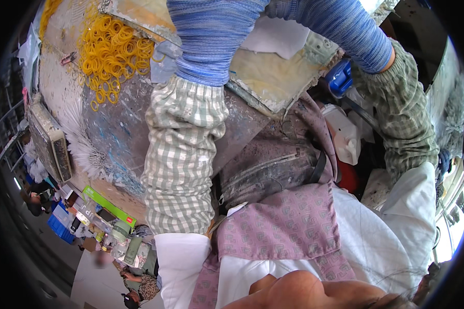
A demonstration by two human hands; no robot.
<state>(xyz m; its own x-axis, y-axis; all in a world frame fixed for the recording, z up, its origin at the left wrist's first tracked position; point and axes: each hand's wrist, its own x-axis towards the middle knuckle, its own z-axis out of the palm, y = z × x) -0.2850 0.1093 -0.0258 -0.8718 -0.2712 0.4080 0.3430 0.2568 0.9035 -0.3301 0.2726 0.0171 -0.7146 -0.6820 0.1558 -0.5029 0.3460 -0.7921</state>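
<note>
Both my forearms reach up to the top edge, in green-and-white checked sleeve covers and blue striped knit gloves. My left hand (216,31) is at the top middle, over a board (278,77) with a worn, yellowish, stained surface. My right hand (319,18) comes in from the right toward the left one. The fingers of both are cut off by the top edge, so whatever they hold is hidden. A white sheet (277,36) lies on the board between my arms. Left of my left glove is a heap of yellow rubber bands (113,49).
A paint-stained table (123,118) spreads left, with a feathery grey brush-like tuft (82,141) and a dirty framed box (49,139). By my right arm are a blue plastic object (339,77) and a white container (343,134). Lower left, people sit beyond a cluttered table with a green box (108,206).
</note>
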